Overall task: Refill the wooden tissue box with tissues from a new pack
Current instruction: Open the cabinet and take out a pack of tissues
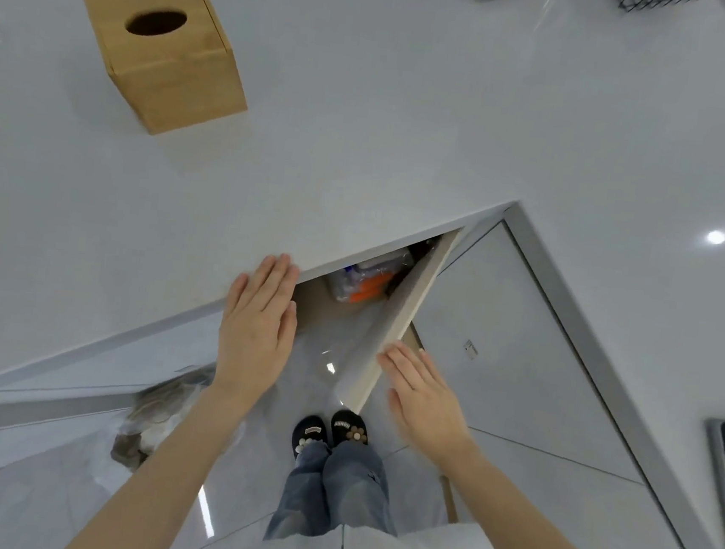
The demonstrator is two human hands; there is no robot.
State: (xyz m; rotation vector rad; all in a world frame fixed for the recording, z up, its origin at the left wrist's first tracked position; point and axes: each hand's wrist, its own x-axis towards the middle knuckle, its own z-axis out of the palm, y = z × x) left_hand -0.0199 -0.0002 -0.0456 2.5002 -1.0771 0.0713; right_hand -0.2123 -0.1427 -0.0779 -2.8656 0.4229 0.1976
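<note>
Slippers (pixel 330 432) at 6 o'clock on a glossy floor. Above them both hands, flat and empty. Left hand (pixel 258 322) lies palm-down on the edge of the white counter (pixel 366 120), fingers together. Right hand (pixel 422 390), fingers spread, meets the edge of the open cabinet door (pixel 396 322). Inside the cabinet, toward 12 o'clock, a plastic-wrapped pack (pixel 366 281), white and orange, likely the new tissues. Wooden tissue box (pixel 163 51) sits far off at 10 o'clock, oval slot dark, no tissue showing. Step judged: fetching the pack. Next move calls for reaching under the counter and gripping the slippery wrap.
</note>
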